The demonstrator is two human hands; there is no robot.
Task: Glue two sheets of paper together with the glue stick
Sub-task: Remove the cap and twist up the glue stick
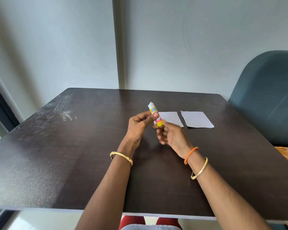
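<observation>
Pale grey walls stand behind a dark brown wooden table (73, 163), above whose middle both hands are raised.

The left hand (138, 125) has thumb and curled fingers clamped round the middle of a yellow, pink-banded plastic glue stick (155, 116). The right hand (170, 135) meets the stick's lower end, its fingertips seemingly pinching the base, though motion blur keeps me from telling how firm that grip is. The stick is held in the air, touching nothing else. Its long axis runs nearly upright, leaning slightly left at the top, with the white end pointing up and away and the yellow base pointing down toward the person.

Just behind and to the right of the hands, a white rectangular paper sheet (170, 118) lies flat on the table. A second white paper sheet (196, 121) lies just to its right, a narrow gap between them.

By my reading, the task is at an early stage: the sheets lie apart, no glue shows on either, and whether the white end is a cap or exposed glue I cannot tell. Spreading, laying one sheet on the other and pressing appear to remain.
</observation>
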